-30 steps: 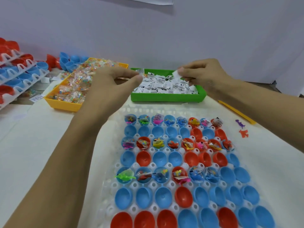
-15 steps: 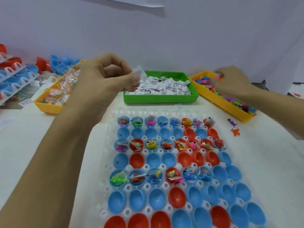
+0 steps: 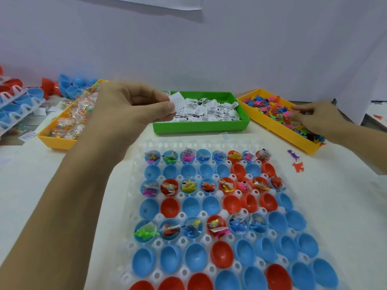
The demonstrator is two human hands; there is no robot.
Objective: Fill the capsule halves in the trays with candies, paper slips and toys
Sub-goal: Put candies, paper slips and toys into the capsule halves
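A white tray in front of me holds rows of blue and red capsule halves; some rows hold toys, slips and candy, the rows between are bare. My left hand hovers above the tray's far left corner and pinches a white paper slip between thumb and fingers. My right hand is in the yellow bin of small coloured toys at the right, its fingertips closing on toys. The green bin of paper slips sits at centre back. Another yellow bin with wrapped candies stands at the left.
Two loose toys, purple and orange, lie on the white cloth right of the tray. Stacked trays of capsule halves and loose blue halves sit at the far left. A pale wall rises behind the bins.
My right hand left the green slip bin and moved right into the toy bin. The left hand now holds a slip and stays near the tray's far left.
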